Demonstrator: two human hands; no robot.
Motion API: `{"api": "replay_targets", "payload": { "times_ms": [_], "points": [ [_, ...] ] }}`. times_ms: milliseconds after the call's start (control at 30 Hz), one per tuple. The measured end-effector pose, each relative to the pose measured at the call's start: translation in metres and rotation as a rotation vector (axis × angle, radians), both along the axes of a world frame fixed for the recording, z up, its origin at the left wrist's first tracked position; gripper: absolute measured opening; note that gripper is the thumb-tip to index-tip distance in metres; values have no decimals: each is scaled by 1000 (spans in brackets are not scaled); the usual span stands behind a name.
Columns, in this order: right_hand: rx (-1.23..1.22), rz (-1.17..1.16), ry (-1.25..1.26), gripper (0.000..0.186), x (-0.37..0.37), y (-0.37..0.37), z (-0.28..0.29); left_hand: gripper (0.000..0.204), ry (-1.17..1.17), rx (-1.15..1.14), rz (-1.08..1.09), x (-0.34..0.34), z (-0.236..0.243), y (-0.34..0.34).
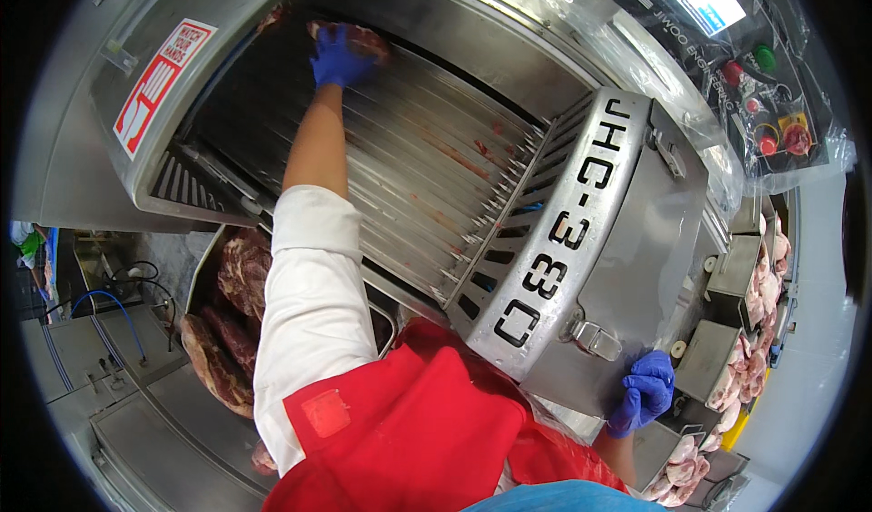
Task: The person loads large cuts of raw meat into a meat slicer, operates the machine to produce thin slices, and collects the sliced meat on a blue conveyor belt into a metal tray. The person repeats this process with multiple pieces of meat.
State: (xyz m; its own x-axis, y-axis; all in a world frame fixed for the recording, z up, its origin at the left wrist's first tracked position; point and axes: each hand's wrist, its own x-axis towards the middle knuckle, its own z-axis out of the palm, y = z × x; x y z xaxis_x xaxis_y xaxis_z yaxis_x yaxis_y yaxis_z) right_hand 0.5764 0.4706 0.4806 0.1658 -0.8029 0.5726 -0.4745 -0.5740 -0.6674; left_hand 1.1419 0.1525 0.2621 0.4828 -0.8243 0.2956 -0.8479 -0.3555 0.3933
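Observation:
My left hand [338,58], in a blue glove, reaches deep into the metal machine. Its fingers are spread over a dark red slab of meat [371,41] at the far end of the slatted steel bed [391,149]. Reddish smears mark the slats, and rows of thin spikes [490,210] stand along the bed's right end. My right hand [645,389], also gloved in blue, is beside the near right corner of the steel side cover [627,267]. Its fingers are curled in; what they grip, if anything, is hidden.
Large cuts of meat [238,280] lie in a metal container to the left of my sleeve. Several steel bins [704,362] heaped with pale pieces line the right side. A control panel with coloured buttons [767,139] is at the upper right. The machine's hood [182,58] overhangs the far left.

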Motion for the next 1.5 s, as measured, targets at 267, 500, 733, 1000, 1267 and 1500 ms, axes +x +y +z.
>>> {"api": "replay_targets", "payload": {
  "times_ms": [267, 500, 733, 1000, 1267, 1500],
  "points": [
    [20, 60, -19, 18, -4, -2, 0, 73, 85, -561, 2, -20, 1, 21],
    [-62, 185, -77, 21, -4, -13, -8, 27, 587, -703, 118, -119, 1, 254],
    [-127, 206, -207, 26, -36, -21, -32, 15, 347, -113, 81, -240, -41, 482],
    [-385, 296, 137, 23, -27, -30, 4, 14, 216, -181, 347, -197, -3, 633],
    [-272, 609, 3, 15, 82, 55, -29, 18, 396, -500, 1016, -80, 30, 907],
    [883, 893, 527, 14, 245, 167, -209, 32, 1099, -554, 1282, -88, -64, 1020]
  ]
}}
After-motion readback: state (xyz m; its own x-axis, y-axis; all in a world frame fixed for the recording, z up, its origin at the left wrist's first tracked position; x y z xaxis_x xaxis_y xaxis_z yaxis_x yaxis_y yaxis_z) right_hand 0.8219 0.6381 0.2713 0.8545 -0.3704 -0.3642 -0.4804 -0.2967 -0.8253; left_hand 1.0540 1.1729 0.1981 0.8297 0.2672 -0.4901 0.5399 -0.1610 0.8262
